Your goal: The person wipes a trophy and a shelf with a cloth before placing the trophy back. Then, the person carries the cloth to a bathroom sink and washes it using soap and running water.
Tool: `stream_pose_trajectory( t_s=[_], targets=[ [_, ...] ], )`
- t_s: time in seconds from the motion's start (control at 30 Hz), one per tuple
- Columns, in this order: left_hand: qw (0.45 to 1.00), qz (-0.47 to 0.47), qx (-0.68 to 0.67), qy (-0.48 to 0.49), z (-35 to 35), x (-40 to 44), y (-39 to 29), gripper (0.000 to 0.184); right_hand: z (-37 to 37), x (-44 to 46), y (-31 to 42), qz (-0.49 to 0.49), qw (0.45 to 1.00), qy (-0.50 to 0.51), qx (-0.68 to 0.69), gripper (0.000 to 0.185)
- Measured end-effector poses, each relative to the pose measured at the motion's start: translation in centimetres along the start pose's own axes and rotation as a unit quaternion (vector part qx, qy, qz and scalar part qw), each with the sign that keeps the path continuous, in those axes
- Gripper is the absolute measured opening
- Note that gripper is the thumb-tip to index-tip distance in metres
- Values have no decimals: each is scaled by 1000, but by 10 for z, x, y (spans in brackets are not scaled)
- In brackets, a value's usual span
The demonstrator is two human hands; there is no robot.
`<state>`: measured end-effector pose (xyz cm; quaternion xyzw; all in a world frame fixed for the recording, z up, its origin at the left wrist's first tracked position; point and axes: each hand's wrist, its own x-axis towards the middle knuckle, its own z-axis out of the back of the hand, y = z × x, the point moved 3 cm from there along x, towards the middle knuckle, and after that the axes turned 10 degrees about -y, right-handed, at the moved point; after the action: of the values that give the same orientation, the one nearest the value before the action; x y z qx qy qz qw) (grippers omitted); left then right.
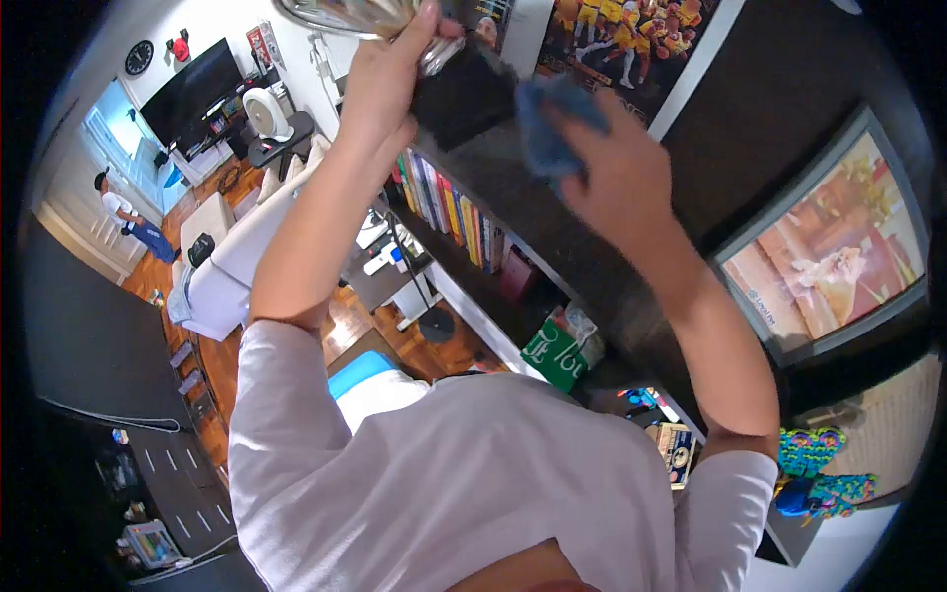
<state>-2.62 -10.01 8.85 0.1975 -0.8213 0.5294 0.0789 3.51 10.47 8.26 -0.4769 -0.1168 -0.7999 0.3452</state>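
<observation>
My left hand (393,74) is raised at the top, its fingers closed round a clear, shiny glass-like object (345,15) that the frame's top edge cuts off. To the right, my right hand (621,163) holds a blue cloth (557,123) over the dark shelf top (503,163); hand and cloth are slightly blurred. A black block-like thing (464,94) stands on the shelf between the two hands. Behind my right hand hangs a poster of players in yellow (626,44).
Books (449,207) and a green box (557,350) fill the shelf below. A framed picture (829,247) is at the right. Farther left are a white sofa (232,266), a fan (264,113), a television (192,94) and a standing person (128,212).
</observation>
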Motion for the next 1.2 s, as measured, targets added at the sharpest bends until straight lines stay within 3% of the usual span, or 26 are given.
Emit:
stream_pose_trajectory(
  t_s=[0.1, 0.2, 0.3, 0.33, 0.43, 0.53, 0.63, 0.73, 0.8, 0.93, 1.13, 1.2],
  targets=[
    [998, -28, -44, -17, -16, 5, -3, 31, -4, 12, -15, -45, 993, -109, -2, 55],
    [996, -11, -78, -42, -38, 0, -6, 33, -10, 16, 7, 32, 994, -105, -10, 46],
    [987, 33, -155, -5, -43, 8, 3, 34, -22, 6, 19, 81, 994, -57, -42, 34],
    [985, 41, -165, -22, -39, 17, 7, 34, -22, 9, 18, 100, 989, -89, -69, 28],
    [972, 88, -216, -41, -43, 8, 13, 32, -17, 9, 10, 159, 983, -78, -39, 31],
    [952, 129, -279, 18, -34, 16, 28, 37, -8, 3, -2, 187, 979, -82, 25, 45],
    [929, 133, -341, 50, -29, 15, 27, 40, 4, 19, -13, -3, 983, -174, 59, 61],
    [910, 124, -387, 79, -33, 9, 21, 39, -9, 34, 2, -24, 985, -159, 62, 69],
    [877, 148, -441, 120, -34, 5, 19, 39, -25, 35, -3, -110, 968, -191, 119, 67],
    [925, 89, -369, 14, -32, 1, 16, 38, -46, 39, -15, -166, 939, -216, 210, 66],
    [945, 53, -320, -31, -25, 1, 14, 36, -27, 41, 21, -37, 979, -177, 94, 65],
    [957, 22, -287, -44, -19, 0, 11, 38, -24, 34, 32, 30, 992, -89, 84, 67]
  ],
)
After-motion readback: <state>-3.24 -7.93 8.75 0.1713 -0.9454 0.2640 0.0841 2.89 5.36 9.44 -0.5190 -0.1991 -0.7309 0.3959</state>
